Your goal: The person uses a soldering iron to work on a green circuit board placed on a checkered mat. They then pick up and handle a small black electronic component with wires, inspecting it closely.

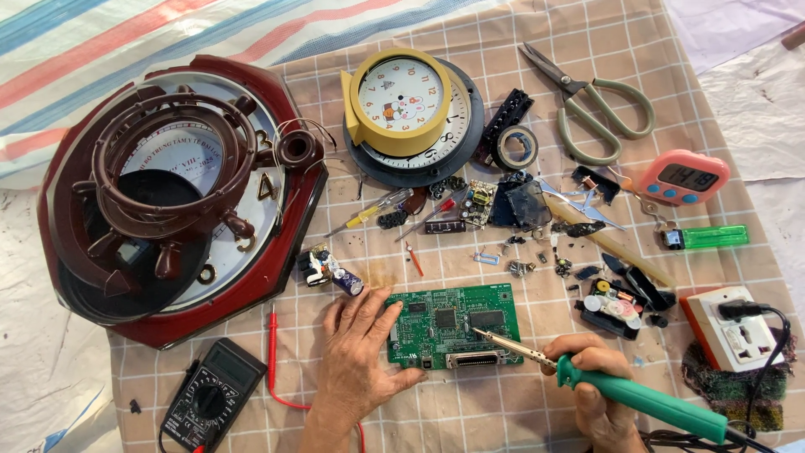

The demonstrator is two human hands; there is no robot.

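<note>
The green circuit board [453,325] lies flat on the checked cloth [503,403] that covers the counter, near its front edge, between the two hands. The left hand [359,356] rests palm down on the cloth, fingers [369,309] spread flat and touching the board's left edge; it grasps nothing. The right hand [591,382] is closed around the green handle of a soldering iron [620,387]. The iron's metal tip lies over the board's right half, close above the grey connector [472,360] at the board's front edge; contact with the board cannot be told.

Surrounding items:
- Left front: a black multimeter [210,394], with its red probe [272,335] lying just left of the left hand.
- Behind the left hand: a small motor assembly [329,268] with a blue capacitor.
- Left rear: a large dark red octagonal clock case [176,197] holding a brown wheel-shaped frame.
- Centre rear: a yellow alarm clock [398,101] stacked on a dark round clock face.
- Behind the board: screwdrivers [373,210], a small circuit module [478,203] and scattered loose parts.
- Right rear: scissors [591,101], a roll of black tape [515,147], a pink digital timer [683,178] and a green lighter [707,237].
- Right: a white socket block [738,331] with a black plug inserted, well apart from the board.

Nothing lies between either hand and the board.
</note>
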